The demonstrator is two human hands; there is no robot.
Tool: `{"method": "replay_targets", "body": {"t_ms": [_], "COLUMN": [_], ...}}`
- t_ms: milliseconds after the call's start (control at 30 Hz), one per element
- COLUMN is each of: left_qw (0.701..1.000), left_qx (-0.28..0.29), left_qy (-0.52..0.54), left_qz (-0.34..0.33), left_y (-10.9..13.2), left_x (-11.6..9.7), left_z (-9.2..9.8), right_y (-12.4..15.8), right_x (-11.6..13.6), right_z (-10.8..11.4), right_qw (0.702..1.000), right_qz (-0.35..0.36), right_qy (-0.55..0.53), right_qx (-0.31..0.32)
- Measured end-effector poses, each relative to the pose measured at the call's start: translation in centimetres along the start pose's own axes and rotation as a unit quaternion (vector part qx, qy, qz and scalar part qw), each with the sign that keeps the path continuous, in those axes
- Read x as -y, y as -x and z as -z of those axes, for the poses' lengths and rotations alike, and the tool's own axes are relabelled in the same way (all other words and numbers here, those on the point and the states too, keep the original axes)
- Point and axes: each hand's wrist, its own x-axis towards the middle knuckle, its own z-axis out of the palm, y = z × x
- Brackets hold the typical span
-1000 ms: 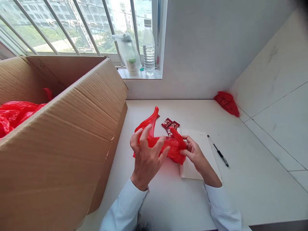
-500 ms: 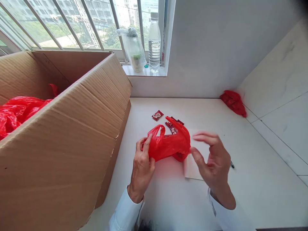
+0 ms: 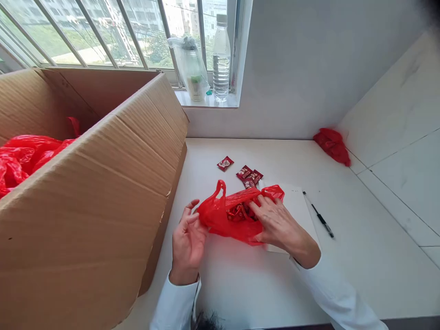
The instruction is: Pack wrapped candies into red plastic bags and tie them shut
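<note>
A red plastic bag (image 3: 220, 222) lies mouth-up on the white table, with red-wrapped packets (image 3: 237, 212) showing in its opening. My left hand (image 3: 190, 240) is at the bag's left end, palm turned up, its fingers closed on the plastic below the handle loop. Over the right side of the mouth reaches my right hand (image 3: 275, 224): its fingers dip inside by the packets and its thumb rests outside on the near side, gripping the bag. Several small dark red sachets (image 3: 250, 176) lie just beyond the bag, and a single sachet (image 3: 225, 163) sits apart to their left.
A big cardboard box (image 3: 103, 192) with red plastic bags (image 3: 30, 156) inside stands on the left. White paper (image 3: 299, 201) lies partly under my right hand, a black pen (image 3: 321, 217) beside it. A crumpled red bag (image 3: 332, 145) sits in the far right corner; a water bottle (image 3: 221, 64) stands on the windowsill.
My right hand has moved from the bag's right side into its mouth. The bag has shifted left and nearer, its opening now showing the packets. My left hand has turned palm up.
</note>
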Motion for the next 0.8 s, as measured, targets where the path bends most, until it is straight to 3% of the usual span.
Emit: {"method": "replay_targets", "body": {"t_ms": [33,100,133,200,233,267,333,467,667,733,800], "left_qw": [0.999,0.979,0.937,0.820,0.772,0.748,0.752,0.795,0.794,0.811,0.822], "left_qx": [-0.028,-0.077,-0.077,0.012,0.060,0.094,0.110,0.058,0.054,0.060,0.105], "left_qy": [-0.025,-0.121,-0.223,-0.364,-0.412,-0.450,-0.511,-0.550,-0.559,-0.535,-0.513], "left_qz": [-0.027,-0.144,-0.259,-0.441,-0.481,-0.479,-0.401,-0.250,-0.231,-0.230,-0.221], "left_y": [0.8,2.5,3.4,4.4,4.5,4.4,3.4,0.7,-1.1,-1.1,-0.9], "left_x": [-0.6,-1.9,-2.5,-3.3,-3.3,-3.1,-2.1,0.4,1.5,1.4,1.2], "left_z": [-0.3,-1.0,-1.5,-2.6,-3.2,-3.7,-4.2,-3.1,1.4,2.2,2.3], "right_y": [0.0,-0.1,-0.1,-0.3,-0.3,-0.4,-0.5,-0.7,0.4,0.9,1.3], "right_x": [0.2,0.6,0.8,1.2,1.4,1.5,1.4,0.4,-1.9,-2.3,-2.4], "right_z": [0.2,0.6,0.7,0.7,0.6,0.5,0.2,-0.6,-0.3,-0.1,-0.3], "right_qw": [1.000,1.000,1.000,0.999,0.999,0.999,0.998,0.998,0.998,0.997,0.997], "right_qz": [0.001,0.008,0.014,0.032,0.043,0.049,0.047,0.035,0.009,-0.019,-0.036], "right_qy": [0.001,-0.005,-0.006,0.002,0.008,0.012,0.018,0.037,0.031,0.024,0.030], "right_qx": [-0.005,-0.008,-0.006,-0.007,-0.011,-0.019,-0.031,-0.041,-0.062,-0.073,-0.069]}}
